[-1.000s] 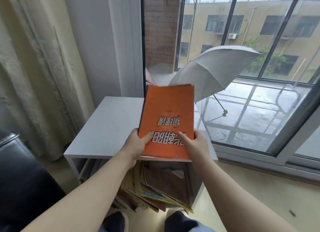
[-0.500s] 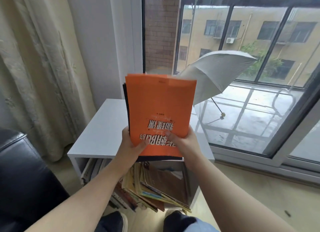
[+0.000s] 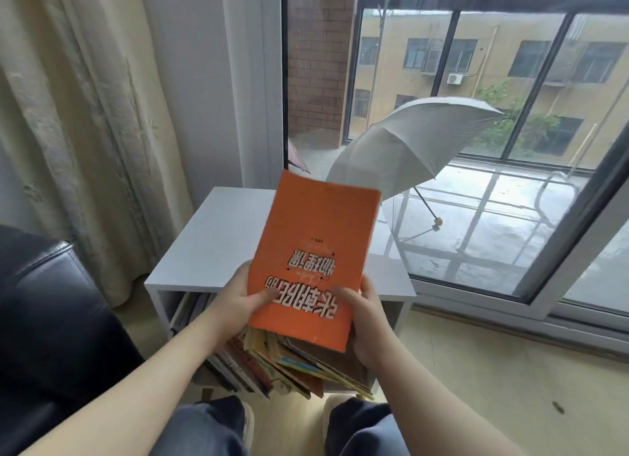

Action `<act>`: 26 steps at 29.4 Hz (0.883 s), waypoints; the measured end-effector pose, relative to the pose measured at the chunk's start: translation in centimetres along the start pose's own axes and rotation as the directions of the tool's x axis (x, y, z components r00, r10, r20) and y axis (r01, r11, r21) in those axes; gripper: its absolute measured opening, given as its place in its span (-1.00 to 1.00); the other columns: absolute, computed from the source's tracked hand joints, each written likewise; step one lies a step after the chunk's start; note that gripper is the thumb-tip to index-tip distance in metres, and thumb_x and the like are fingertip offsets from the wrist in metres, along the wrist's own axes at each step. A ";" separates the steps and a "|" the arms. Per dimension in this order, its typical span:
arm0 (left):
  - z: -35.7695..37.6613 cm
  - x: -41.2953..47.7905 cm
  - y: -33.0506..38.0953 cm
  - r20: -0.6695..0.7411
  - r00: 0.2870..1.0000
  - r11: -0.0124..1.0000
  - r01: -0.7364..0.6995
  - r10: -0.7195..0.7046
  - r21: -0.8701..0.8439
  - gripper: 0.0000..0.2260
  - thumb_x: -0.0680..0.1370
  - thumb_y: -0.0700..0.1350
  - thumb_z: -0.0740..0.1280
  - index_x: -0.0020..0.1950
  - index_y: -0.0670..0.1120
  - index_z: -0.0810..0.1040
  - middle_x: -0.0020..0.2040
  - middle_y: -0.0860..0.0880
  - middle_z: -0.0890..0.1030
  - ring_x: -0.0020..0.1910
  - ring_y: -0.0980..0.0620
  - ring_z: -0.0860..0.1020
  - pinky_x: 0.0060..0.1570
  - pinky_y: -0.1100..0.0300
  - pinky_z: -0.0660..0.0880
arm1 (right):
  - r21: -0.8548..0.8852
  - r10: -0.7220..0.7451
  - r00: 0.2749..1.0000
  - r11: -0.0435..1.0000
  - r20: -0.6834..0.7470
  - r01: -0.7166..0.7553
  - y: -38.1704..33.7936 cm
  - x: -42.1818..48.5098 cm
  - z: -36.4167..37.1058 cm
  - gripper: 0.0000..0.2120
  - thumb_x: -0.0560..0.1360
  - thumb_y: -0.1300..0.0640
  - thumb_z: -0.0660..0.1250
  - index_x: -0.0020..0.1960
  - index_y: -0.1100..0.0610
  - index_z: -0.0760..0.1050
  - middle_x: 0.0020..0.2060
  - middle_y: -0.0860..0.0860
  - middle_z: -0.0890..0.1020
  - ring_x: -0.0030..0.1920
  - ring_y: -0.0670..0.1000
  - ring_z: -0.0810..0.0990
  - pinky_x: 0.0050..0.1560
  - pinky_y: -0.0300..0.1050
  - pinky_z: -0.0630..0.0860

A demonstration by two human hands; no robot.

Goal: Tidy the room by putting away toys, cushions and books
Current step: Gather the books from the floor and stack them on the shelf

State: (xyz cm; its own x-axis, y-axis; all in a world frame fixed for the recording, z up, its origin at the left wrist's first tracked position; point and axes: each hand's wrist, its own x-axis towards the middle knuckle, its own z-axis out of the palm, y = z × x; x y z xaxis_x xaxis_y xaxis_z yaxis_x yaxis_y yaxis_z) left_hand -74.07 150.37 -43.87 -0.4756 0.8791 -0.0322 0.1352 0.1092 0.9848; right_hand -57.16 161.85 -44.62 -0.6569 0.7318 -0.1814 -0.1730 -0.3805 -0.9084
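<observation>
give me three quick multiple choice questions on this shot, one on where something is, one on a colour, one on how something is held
1. Where is the grey umbrella?
A on a wall hook
B outside, beyond the window
C across the person's lap

2. What colour is the cover of the book?
A orange
B blue
C green

3. How is the book held?
A by one hand alone
B by nobody, lying flat
C by both hands

Answers:
1 B, it shows open through the glass.
2 A, the whole cover is orange with pale lettering.
3 C, the left hand and the right hand each grip its near end.
</observation>
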 end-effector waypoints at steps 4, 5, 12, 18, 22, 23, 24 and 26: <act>-1.6 -4.3 -0.3 0.116 0.989 0.980 0.070 -0.093 0.187 -0.58 0.37 -0.08 0.40 0.21 0.08 0.45 0.08 0.06 0.63 0.05 0.05 0.63 0.10 0.08 0.55 | 0.183 0.116 0.970 0.980 -0.214 -0.077 2.7 -1.9 -1.6 -0.65 0.52 0.28 0.24 0.27 0.11 0.31 0.03 0.19 0.56 -0.09 0.19 0.60 -0.15 0.10 0.59; -2.2 -5.0 -0.3 0.164 0.976 0.963 0.096 -0.140 0.253 -0.59 0.34 -0.06 0.39 0.18 0.10 0.47 0.06 0.05 0.65 0.03 0.06 0.63 0.10 0.08 0.55 | 0.201 0.164 0.952 0.973 -0.258 -0.113 3.8 -2.2 -2.0 -0.62 0.51 0.27 0.25 0.29 0.11 0.28 0.07 0.21 0.54 -0.07 0.21 0.59 -0.18 0.11 0.58; -1.5 -8.7 -4.3 -0.182 0.891 0.908 0.417 -0.416 -0.033 -0.65 0.38 -0.15 0.50 0.13 -0.11 0.55 -0.06 -0.15 0.64 -0.15 -0.09 0.60 -0.16 0.09 0.53 | 0.214 0.352 0.871 0.932 -0.342 -0.292 7.4 -6.1 -2.9 -0.54 0.54 0.21 0.29 0.33 -0.03 0.17 0.17 0.18 0.47 0.12 0.27 0.54 0.02 0.24 0.55; 1.2 -11.2 -5.9 -0.128 0.788 0.681 0.423 -0.602 -0.597 -0.58 0.39 0.13 0.41 0.07 -0.15 0.59 -0.02 -0.20 0.67 0.01 -0.22 0.62 0.12 -0.08 0.50 | 0.380 0.519 0.749 0.845 -0.413 -0.376 10.3 -6.7 -2.7 -0.66 0.54 0.27 0.27 0.30 0.25 0.35 0.08 0.24 0.57 0.07 0.22 0.56 0.22 0.17 0.48; 2.7 -11.0 -5.4 -0.001 0.812 0.756 0.544 -0.584 -0.365 -0.72 0.44 -0.18 0.40 0.13 -0.20 0.55 0.01 -0.23 0.67 0.06 -0.24 0.61 0.16 -0.13 0.49 | 0.430 0.500 0.746 0.847 -0.439 -0.314 11.0 -5.2 -2.8 -0.64 0.54 0.24 0.28 0.32 0.21 0.36 0.08 0.22 0.57 -0.09 0.18 0.59 0.16 0.16 0.51; 2.7 -10.4 -5.5 -0.030 0.804 0.772 0.559 -0.594 -0.303 -0.74 0.46 -0.27 0.38 0.15 -0.22 0.54 0.00 -0.24 0.66 0.04 -0.25 0.61 0.16 -0.15 0.49 | 0.422 0.499 0.746 0.849 -0.441 -0.319 11.0 -4.6 -2.9 -0.63 0.55 0.23 0.28 0.34 0.20 0.36 0.04 0.20 0.58 -0.14 0.16 0.58 0.08 0.15 0.54; 2.5 -9.6 -6.0 -0.064 0.796 0.778 0.568 -0.603 -0.269 -0.73 0.47 -0.32 0.35 0.17 -0.23 0.52 0.00 -0.24 0.66 0.02 -0.26 0.61 0.16 -0.17 0.49 | 0.422 0.518 0.735 0.840 -0.437 -0.341 11.3 -3.9 -3.2 -0.63 0.56 0.21 0.27 0.34 0.20 0.35 0.02 0.20 0.58 -0.14 0.16 0.58 0.00 0.15 0.55; 2.2 -8.2 -6.2 -0.134 0.781 0.783 0.567 -0.610 -0.255 -0.67 0.46 -0.34 0.36 0.22 -0.23 0.46 0.00 -0.25 0.65 -0.04 -0.24 0.63 0.07 -0.16 0.54 | 0.412 0.561 0.732 0.815 -0.388 -0.407 11.3 -3.3 -3.3 -0.64 0.57 0.18 0.26 0.35 0.21 0.34 0.11 0.23 0.57 -0.05 0.19 0.60 -0.16 0.12 0.59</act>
State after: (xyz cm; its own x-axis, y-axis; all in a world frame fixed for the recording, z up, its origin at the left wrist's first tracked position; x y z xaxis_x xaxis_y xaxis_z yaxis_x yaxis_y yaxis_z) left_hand -69.13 143.50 -50.10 -0.5708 0.5576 -0.6028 -0.3858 0.4659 0.7963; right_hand -54.53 157.03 -55.56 -0.2931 0.5411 -0.7882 -0.1757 -0.8409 -0.5119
